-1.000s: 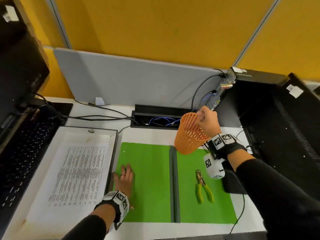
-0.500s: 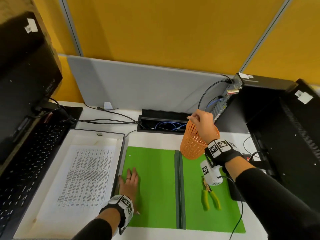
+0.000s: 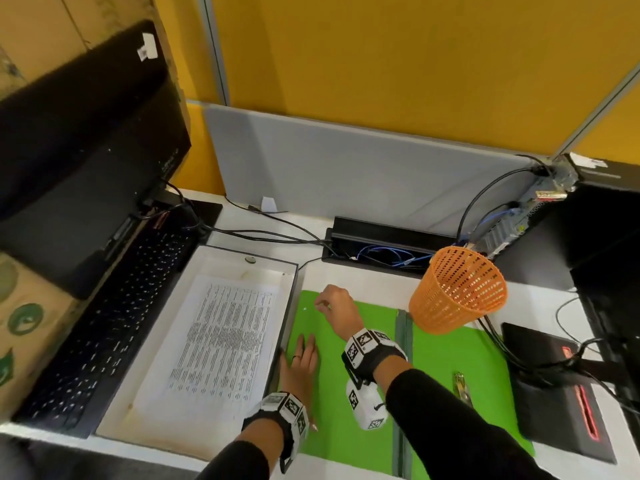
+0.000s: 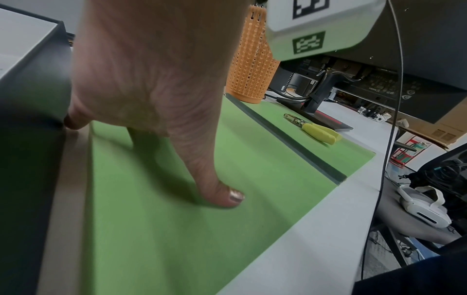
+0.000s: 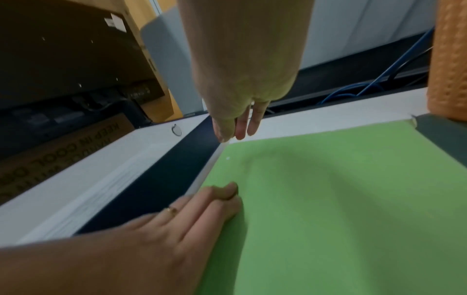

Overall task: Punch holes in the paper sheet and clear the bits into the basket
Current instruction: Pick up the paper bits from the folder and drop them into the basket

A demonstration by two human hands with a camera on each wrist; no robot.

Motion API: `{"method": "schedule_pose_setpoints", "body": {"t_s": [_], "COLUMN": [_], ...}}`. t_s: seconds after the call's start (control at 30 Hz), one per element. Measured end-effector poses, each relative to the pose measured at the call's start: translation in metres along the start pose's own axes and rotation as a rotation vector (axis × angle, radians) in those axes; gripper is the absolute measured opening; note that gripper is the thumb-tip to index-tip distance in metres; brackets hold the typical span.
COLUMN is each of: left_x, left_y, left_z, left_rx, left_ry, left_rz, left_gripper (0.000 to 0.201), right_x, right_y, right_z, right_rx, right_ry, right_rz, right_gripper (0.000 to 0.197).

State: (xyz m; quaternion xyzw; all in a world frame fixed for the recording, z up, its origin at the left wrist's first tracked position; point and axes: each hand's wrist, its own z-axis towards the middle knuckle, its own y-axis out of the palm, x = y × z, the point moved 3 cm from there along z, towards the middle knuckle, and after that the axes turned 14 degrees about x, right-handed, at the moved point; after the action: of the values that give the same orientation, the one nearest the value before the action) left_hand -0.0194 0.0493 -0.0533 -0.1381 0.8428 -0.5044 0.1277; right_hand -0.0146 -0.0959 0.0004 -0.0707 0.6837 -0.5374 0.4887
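A green sheet [image 3: 346, 448] [image 4: 177, 239] [image 5: 328, 199] with a dark centre strip lies on the desk. My left hand [image 3: 301, 358] [image 4: 156, 89] [image 5: 197, 211] presses flat on its left edge. My right hand [image 3: 334, 304] [image 5: 237, 127] hovers over the sheet's far left corner, fingers hanging down close together with nothing visible between them. A tiny white bit [image 3: 304, 309] [image 5: 227, 158] lies just left of those fingers. The orange mesh basket [image 3: 446, 306] [image 4: 252, 69] [image 5: 447, 59] stands upright at the sheet's far edge, free of both hands. The yellow-handled punch [image 3: 462, 386] [image 4: 316, 131] lies on the right half.
A white box tray [image 3: 242, 256] holding a printed page [image 3: 225, 341] sits against the green sheet's left edge. A keyboard [image 3: 114, 306] and monitor [image 3: 86, 133] fill the left. A cable trough [image 3: 381, 237] runs behind; a black computer [image 3: 606, 254] and stand base [image 3: 554, 393] crowd the right.
My right hand set the basket down at the sheet's far edge, let go, and swung left to the far left corner. The left hand stayed put.
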Motion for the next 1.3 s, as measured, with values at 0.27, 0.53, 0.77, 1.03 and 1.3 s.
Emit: {"method": "schedule_pose_setpoints", "body": {"t_s": [0.27,0.53,0.77,1.03,1.3], "left_x": [-0.002,-0.002,-0.002,-0.001,-0.002], "left_y": [0.0,0.004,0.006,0.005,-0.001], "left_z": [0.0,0.009,0.013,0.011,0.008], "left_rx": [0.012,-0.021,-0.081,-0.097,-0.116], "left_ry": [-0.006,0.02,0.042,0.051,0.058], "left_rz": [-0.14,-0.075,-0.039,-0.026,-0.007], "left_gripper": [0.09,0.094,0.102,0.1,0.1], "right_x": [0.009,0.018,0.018,0.011,0.004], "right_y": [0.053,0.063,0.065,0.064,0.067], "right_z": [-0.004,0.013,0.013,0.018,0.012], "right_rx": [-0.117,-0.002,0.044,-0.001,-0.137], "right_ry": [0.005,0.176,0.159,0.117,-0.014], "right_rz": [-0.093,0.006,0.045,-0.04,-0.261], "right_gripper": [0.034,0.018,0.011,0.012,0.05]}}
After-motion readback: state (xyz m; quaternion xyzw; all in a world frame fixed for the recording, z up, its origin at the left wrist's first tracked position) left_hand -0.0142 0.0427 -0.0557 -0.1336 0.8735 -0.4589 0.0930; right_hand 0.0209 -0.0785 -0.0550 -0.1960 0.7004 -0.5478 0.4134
